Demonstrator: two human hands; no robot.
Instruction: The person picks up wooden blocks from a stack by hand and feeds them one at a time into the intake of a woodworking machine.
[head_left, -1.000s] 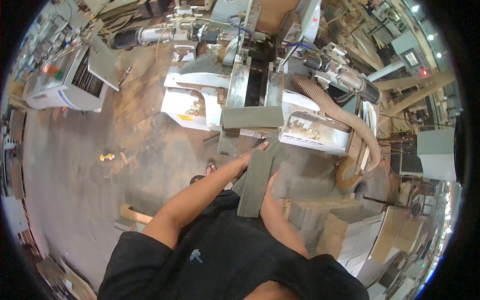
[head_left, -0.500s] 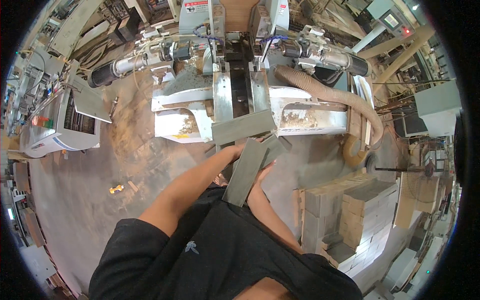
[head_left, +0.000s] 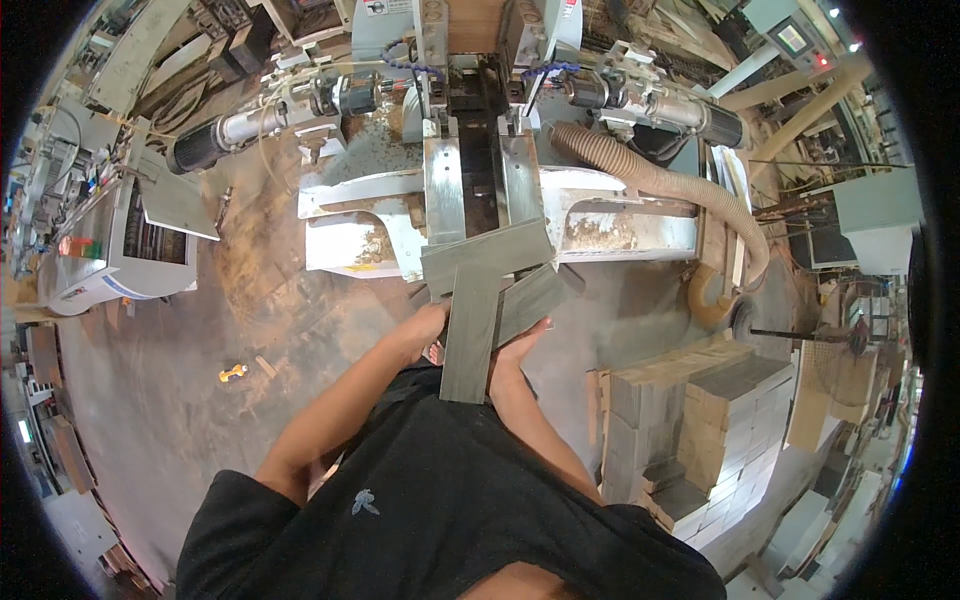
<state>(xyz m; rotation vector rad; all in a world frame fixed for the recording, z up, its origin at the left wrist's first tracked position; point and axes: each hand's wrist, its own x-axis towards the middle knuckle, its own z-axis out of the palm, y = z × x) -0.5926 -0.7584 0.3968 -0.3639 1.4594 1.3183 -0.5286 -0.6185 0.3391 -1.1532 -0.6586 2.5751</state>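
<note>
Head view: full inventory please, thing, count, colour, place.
grey boards: at least three, grey, held crossed in front of the machine
machine: one, silver and white metal, top centre
dust hose: one, tan ribbed, from the machine's right side curving down to the floor
stacked blocks: one pile, pale wood and grey, on the floor at right
cabinet: one, white, at left
small yellow thing: one, yellow, on the floor at left; kind unclear
floor: brown-grey, dusty
shirt: one, black, bottom centre
left hand: one, on the boards' left side
right hand: one, under the boards' right side, fingers against a board
</note>
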